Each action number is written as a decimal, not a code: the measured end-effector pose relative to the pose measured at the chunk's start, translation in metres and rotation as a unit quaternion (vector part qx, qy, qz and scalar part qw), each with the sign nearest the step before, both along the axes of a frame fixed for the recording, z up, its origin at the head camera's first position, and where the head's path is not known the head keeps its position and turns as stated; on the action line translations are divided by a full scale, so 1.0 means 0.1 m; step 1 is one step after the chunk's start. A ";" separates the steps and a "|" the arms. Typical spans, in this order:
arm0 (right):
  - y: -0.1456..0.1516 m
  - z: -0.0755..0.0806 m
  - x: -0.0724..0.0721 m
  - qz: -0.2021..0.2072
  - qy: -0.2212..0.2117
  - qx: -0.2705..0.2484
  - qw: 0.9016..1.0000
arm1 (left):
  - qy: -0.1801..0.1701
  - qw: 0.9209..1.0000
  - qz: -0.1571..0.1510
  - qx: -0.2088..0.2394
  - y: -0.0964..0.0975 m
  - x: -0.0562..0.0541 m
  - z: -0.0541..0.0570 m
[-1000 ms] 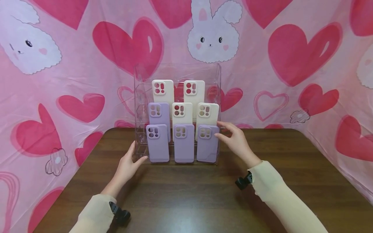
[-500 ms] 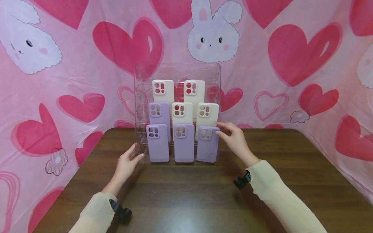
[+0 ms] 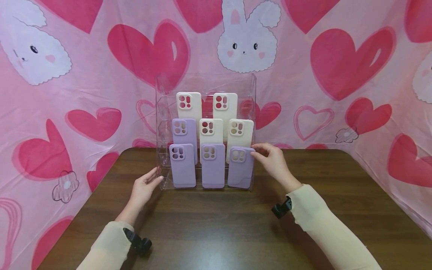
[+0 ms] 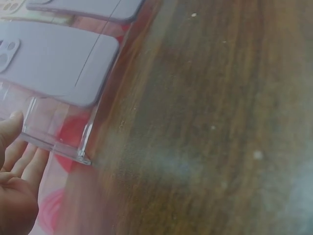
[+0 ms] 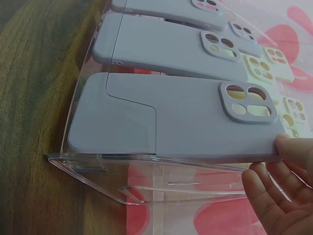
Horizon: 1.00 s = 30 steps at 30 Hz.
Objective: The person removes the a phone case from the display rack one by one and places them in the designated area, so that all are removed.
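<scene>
We mark the right hand point(image 3: 274, 162) as gripping: thumb and fingers pinch the upper right edge of the right front purple case point(image 3: 240, 174). That case leans back in the front row of the clear stand point(image 3: 163, 131), its lower end at the stand's front edge, the middle front purple case point(image 3: 213, 174) just beside it. Its top sits slightly lower than its neighbour's.

Left hand point(image 3: 141, 191): not gripping as we read it, fingers fairly straight, at the stand's lower left side. Whether the fingertips press the panel, we can't tell; we'd guess steadying.

Behind, the middle row has the rear purple case point(image 3: 184, 133) and two cream cases; two more cream cases stand in the back row. Stand is on the wooden table point(image 3: 216, 228).

Step, in our judgement: seating or straightening this case, or starting to draw it out; one moment doesn't settle which. Next move likely calls for a light pinch, the case kept in its row and off its neighbour, and the stand held from sliding.
</scene>
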State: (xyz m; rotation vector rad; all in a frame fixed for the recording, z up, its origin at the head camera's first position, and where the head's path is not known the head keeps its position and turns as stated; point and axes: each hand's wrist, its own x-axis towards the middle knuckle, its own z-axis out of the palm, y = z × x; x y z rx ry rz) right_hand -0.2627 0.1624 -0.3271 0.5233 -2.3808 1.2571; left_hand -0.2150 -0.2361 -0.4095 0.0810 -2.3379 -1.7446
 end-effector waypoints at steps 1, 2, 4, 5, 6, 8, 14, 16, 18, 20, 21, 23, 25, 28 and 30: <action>0.00 0.00 0.00 0.000 -0.001 0.002 1.000 | -0.005 1.000 -0.002 0.007 -0.01 0.00 0.00; 0.01 0.01 0.01 0.000 -0.003 0.003 1.000 | -0.009 1.000 -0.006 0.013 -0.01 0.00 0.00; 0.01 0.02 0.02 0.004 -0.004 0.003 1.000 | -0.015 0.999 -0.015 0.035 -0.02 0.01 0.00; 0.01 0.02 0.02 0.005 -0.004 0.002 1.000 | -0.019 0.999 -0.019 0.046 -0.03 0.01 0.01; 0.02 0.03 0.02 0.006 -0.004 0.001 1.000 | -0.022 0.998 -0.024 0.058 -0.03 0.01 0.01; 0.02 0.03 0.03 0.009 -0.006 -0.002 1.000 | -0.026 0.996 -0.032 0.077 -0.03 0.00 0.01; 0.03 0.09 0.06 0.013 -0.017 -0.012 1.000 | -0.034 0.993 -0.044 0.102 -0.03 0.00 0.02; 0.04 0.12 0.07 0.011 -0.018 -0.013 1.000 | -0.034 0.993 -0.045 0.107 -0.03 0.00 0.02; 0.04 0.15 0.08 0.007 -0.017 -0.012 1.000 | -0.033 0.992 -0.049 0.110 -0.04 -0.01 0.01; 0.05 0.17 0.08 0.005 -0.014 -0.013 1.000 | -0.031 0.992 -0.053 0.113 -0.05 -0.01 0.01; 0.05 0.19 0.08 0.005 -0.013 -0.014 1.000 | -0.031 0.991 -0.055 0.115 -0.05 -0.01 0.01; 0.06 0.22 0.08 0.008 -0.009 -0.017 1.000 | -0.033 0.991 -0.057 0.116 -0.05 0.00 0.01; 0.06 0.25 0.09 0.014 -0.006 -0.023 1.000 | -0.036 0.991 -0.057 0.117 -0.05 0.00 0.02; 0.04 0.31 0.11 0.024 -0.005 -0.030 0.999 | -0.042 0.991 -0.054 0.112 -0.06 0.01 0.03; 0.02 0.35 0.13 0.029 -0.002 -0.033 0.999 | -0.043 0.992 -0.055 0.110 -0.06 0.02 0.04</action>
